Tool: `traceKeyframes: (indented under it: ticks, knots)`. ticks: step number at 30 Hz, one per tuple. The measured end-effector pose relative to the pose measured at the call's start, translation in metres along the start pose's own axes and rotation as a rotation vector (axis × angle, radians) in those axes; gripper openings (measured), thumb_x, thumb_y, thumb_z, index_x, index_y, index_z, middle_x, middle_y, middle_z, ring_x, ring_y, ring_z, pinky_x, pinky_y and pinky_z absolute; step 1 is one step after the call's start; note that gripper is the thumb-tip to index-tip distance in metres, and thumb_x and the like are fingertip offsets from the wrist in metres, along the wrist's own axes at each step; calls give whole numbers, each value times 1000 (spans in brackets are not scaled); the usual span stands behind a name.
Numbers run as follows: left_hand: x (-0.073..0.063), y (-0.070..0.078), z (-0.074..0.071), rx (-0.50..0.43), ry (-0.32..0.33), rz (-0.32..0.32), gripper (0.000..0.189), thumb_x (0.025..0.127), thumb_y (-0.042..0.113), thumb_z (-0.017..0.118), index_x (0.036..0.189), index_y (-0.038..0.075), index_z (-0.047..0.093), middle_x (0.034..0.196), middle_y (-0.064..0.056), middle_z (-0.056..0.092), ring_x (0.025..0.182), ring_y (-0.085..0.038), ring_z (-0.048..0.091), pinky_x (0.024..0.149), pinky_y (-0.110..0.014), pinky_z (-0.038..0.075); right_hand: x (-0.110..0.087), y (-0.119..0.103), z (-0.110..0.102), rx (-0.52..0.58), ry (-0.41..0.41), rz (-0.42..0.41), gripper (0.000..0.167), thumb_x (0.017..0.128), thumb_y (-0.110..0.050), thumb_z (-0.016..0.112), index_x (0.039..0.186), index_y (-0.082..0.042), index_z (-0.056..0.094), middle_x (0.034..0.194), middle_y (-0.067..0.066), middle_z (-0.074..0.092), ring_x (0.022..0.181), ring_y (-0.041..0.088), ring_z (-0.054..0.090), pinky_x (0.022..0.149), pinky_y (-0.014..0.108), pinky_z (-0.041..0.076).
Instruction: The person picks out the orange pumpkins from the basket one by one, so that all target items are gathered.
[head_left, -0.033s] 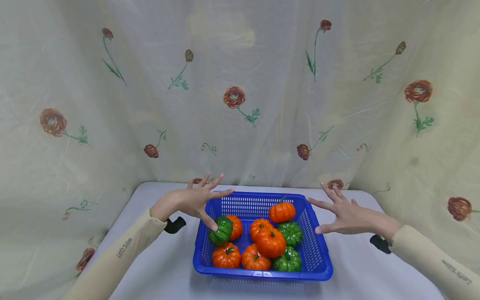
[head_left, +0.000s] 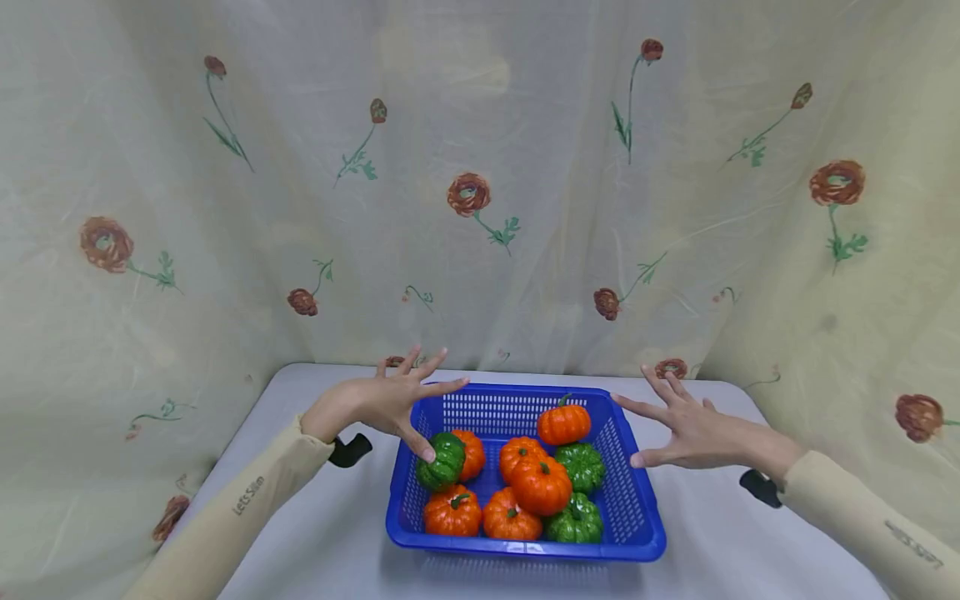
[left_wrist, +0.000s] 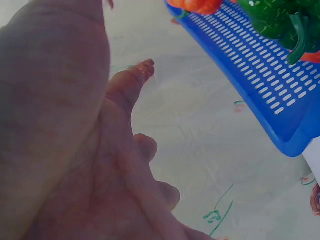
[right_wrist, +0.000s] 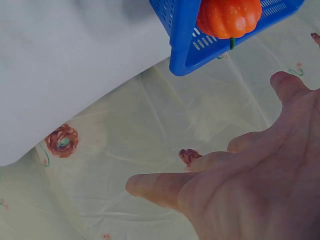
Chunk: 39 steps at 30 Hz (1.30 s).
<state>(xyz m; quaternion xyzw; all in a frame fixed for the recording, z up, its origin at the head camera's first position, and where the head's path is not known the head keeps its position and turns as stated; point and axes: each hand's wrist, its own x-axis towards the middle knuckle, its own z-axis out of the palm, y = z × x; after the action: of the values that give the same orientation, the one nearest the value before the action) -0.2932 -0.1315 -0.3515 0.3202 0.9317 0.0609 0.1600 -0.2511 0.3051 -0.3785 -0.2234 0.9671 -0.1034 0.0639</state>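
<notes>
A blue plastic basket [head_left: 525,547] with slotted walls holds several small orange and green pumpkins. My left hand [head_left: 390,402] hovers by its left rim with fingers spread, its thumb in front of a green pumpkin [head_left: 442,463]; whether they touch I cannot tell. On the other side my right hand [head_left: 686,429], also spread and holding nothing, hangs just off the right rim. An orange pumpkin [head_left: 564,424] leans at the back right corner, and another orange pumpkin [head_left: 542,487] lies on top of others near the middle. In the right wrist view an orange pumpkin [right_wrist: 230,17] shows inside the basket corner.
The basket stands on a white table [head_left: 322,517] with rounded back corners. Behind and beside it hangs a pale curtain [head_left: 555,275] printed with red-brown flowers. Each wrist carries a black strap piece, seen below the left wrist [head_left: 350,451] and right wrist [head_left: 761,488].
</notes>
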Motion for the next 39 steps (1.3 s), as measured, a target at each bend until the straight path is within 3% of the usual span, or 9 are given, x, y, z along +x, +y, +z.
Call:
traceKeyframes:
  ticks: [8,17,22,27,31,35,39]
  knots:
    - [0,-3,4,23,-29,8,104,71,61,74,153,36,15,162,-8,-15,145,-42,-20,106,-77,-3,3,0,3,16,-3,-7,85,78,-63,65,150,-34,30,160,24,-2,140,58,2,94,85,10]
    - [-5,-6,-2,-42,-3,-4,105,71,57,76,153,36,15,162,-8,-15,145,-41,-20,109,-75,-5,9,-6,1,3,10,0,87,77,-65,65,150,-33,31,159,26,3,141,56,3,96,84,12]
    - [-7,-14,0,-131,69,-9,103,73,54,76,154,32,17,162,-12,-10,147,-44,-11,111,-73,2,11,-13,2,53,41,-24,87,77,-65,65,149,-29,34,159,26,8,140,57,13,94,80,28]
    - [-6,-32,14,-294,183,-99,96,79,54,71,154,21,21,161,-19,6,146,-45,13,109,-67,26,17,-24,11,126,63,-91,82,79,-60,67,146,-21,41,156,26,21,133,56,32,92,73,39]
    - [-3,-50,35,-476,237,-225,87,86,48,67,152,8,26,153,-26,30,126,-42,51,96,-54,50,25,-35,25,202,51,-131,75,81,-54,69,141,-15,49,148,23,39,130,51,42,95,69,42]
    - [0,-64,58,-795,182,-343,71,94,34,62,147,-2,30,135,-31,49,96,-33,69,75,-41,60,34,-47,42,372,-39,-145,71,83,-46,72,139,-9,50,141,21,49,124,44,50,95,59,48]
    - [4,-77,80,-1070,128,-348,51,99,23,55,139,-4,40,112,-26,64,85,-28,71,73,-39,60,44,-56,53,507,-125,-134,72,83,-39,75,137,-1,48,138,23,51,118,39,56,94,51,52]
